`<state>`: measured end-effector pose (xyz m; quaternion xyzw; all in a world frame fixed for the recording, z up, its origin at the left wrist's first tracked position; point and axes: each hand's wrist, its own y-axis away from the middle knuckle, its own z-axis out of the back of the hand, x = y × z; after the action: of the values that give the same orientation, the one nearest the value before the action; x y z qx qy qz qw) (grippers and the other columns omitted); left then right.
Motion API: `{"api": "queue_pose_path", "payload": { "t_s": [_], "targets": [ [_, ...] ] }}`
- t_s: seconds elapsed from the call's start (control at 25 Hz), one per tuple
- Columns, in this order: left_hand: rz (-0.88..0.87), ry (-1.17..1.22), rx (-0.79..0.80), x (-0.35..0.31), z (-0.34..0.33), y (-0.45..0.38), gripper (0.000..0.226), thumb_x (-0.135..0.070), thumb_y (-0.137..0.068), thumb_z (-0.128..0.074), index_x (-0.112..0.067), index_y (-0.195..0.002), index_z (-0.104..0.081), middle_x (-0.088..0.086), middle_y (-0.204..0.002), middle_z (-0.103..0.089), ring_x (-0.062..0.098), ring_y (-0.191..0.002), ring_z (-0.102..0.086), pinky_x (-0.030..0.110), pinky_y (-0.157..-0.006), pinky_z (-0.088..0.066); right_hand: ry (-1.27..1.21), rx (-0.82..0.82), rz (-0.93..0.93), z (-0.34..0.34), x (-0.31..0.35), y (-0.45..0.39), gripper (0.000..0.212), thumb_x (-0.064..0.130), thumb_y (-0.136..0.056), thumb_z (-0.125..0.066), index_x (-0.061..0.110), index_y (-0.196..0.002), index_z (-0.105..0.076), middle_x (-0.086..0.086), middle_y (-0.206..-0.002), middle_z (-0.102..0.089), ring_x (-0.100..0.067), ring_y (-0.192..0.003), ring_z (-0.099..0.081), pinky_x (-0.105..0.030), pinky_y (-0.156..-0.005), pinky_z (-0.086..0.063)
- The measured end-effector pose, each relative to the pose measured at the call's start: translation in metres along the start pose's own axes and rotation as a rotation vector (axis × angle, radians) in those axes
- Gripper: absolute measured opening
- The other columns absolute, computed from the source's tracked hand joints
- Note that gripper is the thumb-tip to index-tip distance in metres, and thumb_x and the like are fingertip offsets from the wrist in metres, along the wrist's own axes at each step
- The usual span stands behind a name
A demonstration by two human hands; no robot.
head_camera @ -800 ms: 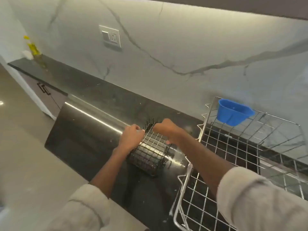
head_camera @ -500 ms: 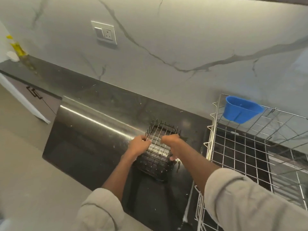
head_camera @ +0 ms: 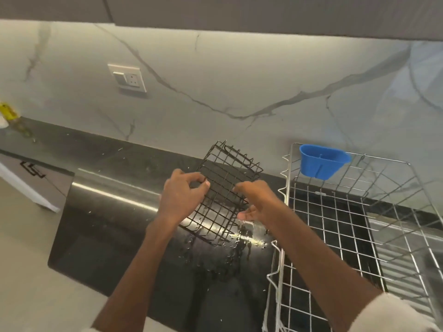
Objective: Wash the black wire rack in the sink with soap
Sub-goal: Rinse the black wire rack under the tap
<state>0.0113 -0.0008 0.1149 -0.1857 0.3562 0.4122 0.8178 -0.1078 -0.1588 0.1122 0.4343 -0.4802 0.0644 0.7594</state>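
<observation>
Your left hand (head_camera: 180, 196) grips the black wire rack (head_camera: 221, 195) on its left side, fingers curled through the mesh, thumb hooked over a wire near the upper edge. Your right hand (head_camera: 257, 202) holds the rack's right side, fingers bent round the wires, thumb sticking out below toward the wet counter. Both forearms reach forward from the bottom of the view, bare to the pale sleeves bunched near the elbows.

The rack is a small box-shaped basket of thin black wire in a square grid, open end tilted up and away from you, spiky wire ends along the far rim. It is above the black countertop (head_camera: 115, 216), not in a sink. Can't tell whether its low near corner touches the surface. Water droplets and a puddle shine on the glossy dark stone just under it.

Just right of your hands sits a silver wire dish rack (head_camera: 335, 212), coarse square grid, zigzag slots along its left edge. A blue plastic cup-shaped holder (head_camera: 321, 162) hangs on its back rail. Behind is a white marble wall with grey veins and a white wall socket (head_camera: 127, 77). Far left, a blurred yellow bottle (head_camera: 7, 111).
</observation>
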Motion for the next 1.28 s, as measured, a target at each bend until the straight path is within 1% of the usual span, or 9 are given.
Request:
{"api": "queue_pose_path", "payload": {
  "t_s": [0.08,0.2,0.52,0.64,0.76,0.96,1.04,1.16,1.28],
  "targets": [
    [-0.103,0.008,0.004,-0.045,0.017,0.015,0.016,-0.065,-0.087,-0.071,-0.051,-0.094,-0.073,-0.017,-0.115,-0.057,0.006,-0.106,-0.062,0.055,-0.108,-0.049,-0.096,0.017,0.039,0.025,0.005,0.029,0.037,0.019,-0.093,-0.071,0.010,-0.123,-0.053,-0.016,-0.124,-0.048,-0.041,-0.098,-0.065,-0.044,-0.072,-0.064],
    [-0.218,-0.065,0.016,-0.116,0.021,0.048,0.020,-0.054,-0.094,-0.074,-0.039,-0.107,-0.078,-0.014,-0.114,-0.062,-0.008,-0.096,-0.056,0.038,-0.102,-0.047,-0.227,0.051,0.113,0.075,-0.002,0.069,0.039,0.021,-0.094,-0.071,0.010,-0.128,-0.054,-0.015,-0.128,-0.053,-0.041,-0.101,-0.064,-0.042,-0.073,-0.064],
    [-0.431,0.019,-0.010,-0.275,-0.061,0.153,0.036,-0.066,-0.094,-0.065,-0.045,-0.122,-0.054,-0.015,-0.136,-0.042,0.016,-0.123,-0.058,0.048,-0.101,-0.052,-0.511,0.058,0.255,0.258,-0.078,0.149,0.039,0.021,-0.089,-0.069,0.012,-0.125,-0.058,-0.012,-0.128,-0.059,-0.037,-0.075,-0.075,-0.042,-0.070,-0.062],
    [-0.383,0.212,0.134,-0.335,-0.123,0.188,0.055,-0.072,-0.084,-0.064,-0.046,-0.132,-0.055,-0.015,-0.129,-0.061,0.013,-0.113,-0.066,0.050,-0.101,-0.055,-0.522,-0.072,0.347,0.353,-0.124,0.177,0.045,0.023,-0.089,-0.071,0.016,-0.130,-0.056,-0.007,-0.131,-0.063,-0.037,-0.084,-0.077,-0.046,-0.074,-0.064],
    [-0.394,0.367,0.282,-0.388,-0.194,0.223,0.041,-0.069,-0.086,-0.065,-0.047,-0.121,-0.063,-0.010,-0.113,-0.076,0.013,-0.104,-0.074,0.050,-0.098,-0.056,-0.493,-0.248,0.456,0.439,-0.165,0.210,0.033,0.019,-0.091,-0.070,0.028,-0.121,-0.060,0.002,-0.122,-0.072,-0.033,-0.093,-0.076,-0.051,-0.080,-0.063],
    [-0.468,0.603,0.427,-0.472,-0.311,0.289,0.015,-0.028,-0.108,-0.059,-0.019,-0.112,-0.071,0.004,-0.096,-0.079,0.012,-0.091,-0.075,0.016,-0.078,-0.053,-0.440,-0.565,0.576,0.570,-0.234,0.234,0.066,0.011,-0.082,-0.075,0.025,-0.141,-0.050,0.004,-0.136,-0.065,-0.019,-0.126,-0.062,-0.046,-0.086,-0.061],
    [-0.466,0.632,0.507,-0.480,-0.351,0.305,0.012,-0.026,-0.107,-0.060,-0.022,-0.112,-0.071,0.001,-0.097,-0.079,0.010,-0.094,-0.075,0.010,-0.081,-0.051,-0.392,-0.681,0.595,0.603,-0.259,0.232,0.058,0.007,-0.080,-0.075,0.028,-0.131,-0.056,0.008,-0.133,-0.066,-0.015,-0.130,-0.057,-0.047,-0.092,-0.057],
    [-0.368,0.705,0.578,-0.466,-0.409,0.317,0.010,-0.029,-0.106,-0.062,-0.028,-0.111,-0.071,-0.005,-0.111,-0.078,0.008,-0.111,-0.071,0.021,-0.093,-0.049,-0.253,-0.835,0.541,0.624,-0.286,0.226,0.051,-0.003,-0.083,-0.073,0.026,-0.122,-0.059,0.014,-0.115,-0.070,0.006,-0.110,-0.061,-0.026,-0.087,-0.049],
    [-0.038,0.848,0.572,-0.436,-0.466,0.317,0.018,-0.050,-0.092,-0.063,-0.034,-0.094,-0.071,0.010,-0.116,-0.074,0.022,-0.117,-0.067,0.042,-0.102,-0.043,-0.015,-0.943,0.396,0.621,-0.310,0.205,0.059,-0.008,-0.079,-0.070,0.028,-0.125,-0.058,0.010,-0.118,-0.070,-0.011,-0.102,-0.068,-0.034,-0.081,-0.055]
  ]
}}
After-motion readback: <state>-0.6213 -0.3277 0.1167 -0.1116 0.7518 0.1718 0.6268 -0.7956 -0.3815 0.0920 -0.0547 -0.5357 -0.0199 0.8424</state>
